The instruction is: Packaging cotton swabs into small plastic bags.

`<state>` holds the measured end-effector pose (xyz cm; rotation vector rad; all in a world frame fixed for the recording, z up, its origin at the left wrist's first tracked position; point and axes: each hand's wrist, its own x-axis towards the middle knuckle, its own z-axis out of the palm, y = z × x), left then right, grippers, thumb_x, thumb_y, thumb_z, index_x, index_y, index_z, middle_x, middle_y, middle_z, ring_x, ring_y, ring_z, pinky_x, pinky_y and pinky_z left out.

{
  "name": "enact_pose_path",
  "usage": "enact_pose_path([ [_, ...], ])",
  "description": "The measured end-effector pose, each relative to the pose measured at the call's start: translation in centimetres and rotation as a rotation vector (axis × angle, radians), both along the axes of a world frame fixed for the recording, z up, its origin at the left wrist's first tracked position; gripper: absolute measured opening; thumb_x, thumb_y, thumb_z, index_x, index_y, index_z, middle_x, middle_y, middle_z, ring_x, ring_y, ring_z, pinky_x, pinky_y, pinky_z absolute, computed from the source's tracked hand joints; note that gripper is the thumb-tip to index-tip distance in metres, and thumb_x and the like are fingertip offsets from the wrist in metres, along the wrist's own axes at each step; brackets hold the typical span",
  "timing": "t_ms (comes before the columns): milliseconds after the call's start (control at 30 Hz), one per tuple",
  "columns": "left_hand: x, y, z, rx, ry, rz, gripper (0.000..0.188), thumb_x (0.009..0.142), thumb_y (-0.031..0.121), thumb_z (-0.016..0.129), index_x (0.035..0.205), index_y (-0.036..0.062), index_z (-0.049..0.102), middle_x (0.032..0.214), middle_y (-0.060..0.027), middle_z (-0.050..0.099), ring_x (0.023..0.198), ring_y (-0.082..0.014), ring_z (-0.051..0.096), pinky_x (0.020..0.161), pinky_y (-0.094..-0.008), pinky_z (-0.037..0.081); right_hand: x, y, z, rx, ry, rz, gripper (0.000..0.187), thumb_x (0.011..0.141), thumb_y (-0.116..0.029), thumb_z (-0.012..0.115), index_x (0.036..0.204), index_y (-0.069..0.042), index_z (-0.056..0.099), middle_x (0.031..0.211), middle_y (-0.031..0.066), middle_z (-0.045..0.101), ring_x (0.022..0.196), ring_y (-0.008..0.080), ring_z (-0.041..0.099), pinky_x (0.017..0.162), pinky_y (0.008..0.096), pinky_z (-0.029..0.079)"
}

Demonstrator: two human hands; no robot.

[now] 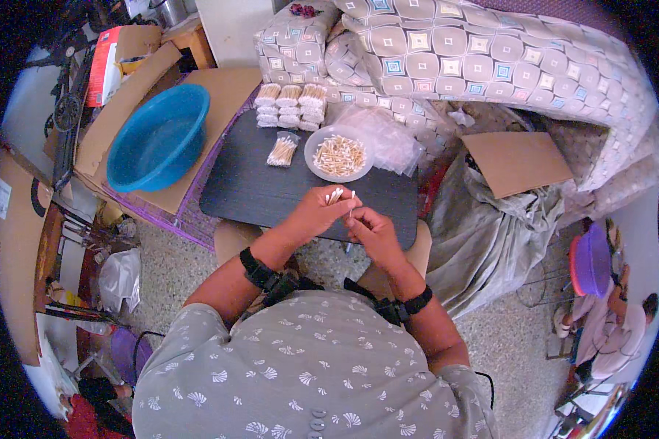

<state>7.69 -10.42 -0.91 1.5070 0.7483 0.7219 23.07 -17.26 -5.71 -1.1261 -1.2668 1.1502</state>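
Note:
Several cotton swabs (334, 195) stick up from my left hand (321, 210), which is closed around them. My right hand (373, 233) pinches a single cotton swab (352, 203) upright, close beside the left fingertips. Both hands are over the near part of a dark table (252, 186). Just beyond them stands a white bowl (318, 170) heaped with loose cotton swabs (340, 155). To its left lies one clear packet of cotton swabs (282, 149). Stacked packets of cotton swabs (291, 104) sit at the table's far edge.
Clear plastic bags (388, 139) lie right of the bowl. A blue basin (161, 139) rests on cardboard at the left. A patterned sofa (490, 55) stands behind, with a grey cloth (490, 227) and cardboard piece (518, 162) at right. Another person (615, 333) sits far right.

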Motion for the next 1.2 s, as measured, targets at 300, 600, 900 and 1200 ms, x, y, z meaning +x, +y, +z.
enact_pose_path([
  [300, 0.1, 0.4, -1.3, 0.032, -0.075, 0.011, 0.015, 0.089, 0.019, 0.06, 0.089, 0.0045, 0.062, 0.075, 0.0026, 0.06, 0.064, -0.0043, 0.05, 0.054, -0.0213, 0.039, 0.0, 0.1, -0.3, -0.005, 0.026, -0.004, 0.016, 0.09, -0.018, 0.057, 0.094, -0.003, 0.061, 0.071, -0.0002, 0.057, 0.062, 0.0079, 0.05, 0.055, 0.0246, 0.042],
  [600, 0.0, 0.3, -0.6, 0.036, 0.011, 0.014, 0.015, 0.089, 0.021, 0.06, 0.085, 0.0066, 0.061, 0.071, 0.0058, 0.055, 0.061, -0.0026, 0.044, 0.051, -0.0209, 0.035, 0.0, 0.1, -0.1, -0.016, 0.009, -0.004, 0.015, 0.09, -0.019, 0.057, 0.091, -0.004, 0.06, 0.072, -0.0003, 0.057, 0.062, 0.0074, 0.05, 0.054, 0.024, 0.041],
  [900, 0.2, 0.0, -0.5, 0.002, -0.007, 0.033, 0.016, 0.091, 0.022, 0.057, 0.086, 0.0072, 0.061, 0.072, 0.0063, 0.054, 0.062, -0.003, 0.045, 0.052, -0.0209, 0.036, 0.0, 0.0, -0.7, -0.029, 0.034, -0.01, 0.02, 0.092, -0.023, 0.055, 0.092, -0.003, 0.061, 0.072, 0.0011, 0.058, 0.062, 0.0094, 0.053, 0.057, 0.0251, 0.045],
  [1200, 0.0, 0.0, -1.4, -0.003, -0.012, -0.068, 0.022, 0.094, 0.026, 0.051, 0.089, 0.0074, 0.062, 0.075, 0.0037, 0.057, 0.068, -0.0053, 0.05, 0.06, -0.0228, 0.043, 0.1, -0.2, 0.2, -0.117, 0.022, 0.033, 0.019, 0.094, -0.02, 0.052, 0.102, -0.004, 0.059, 0.086, -0.0012, 0.058, 0.073, 0.0068, 0.053, 0.064, 0.0228, 0.047],
])
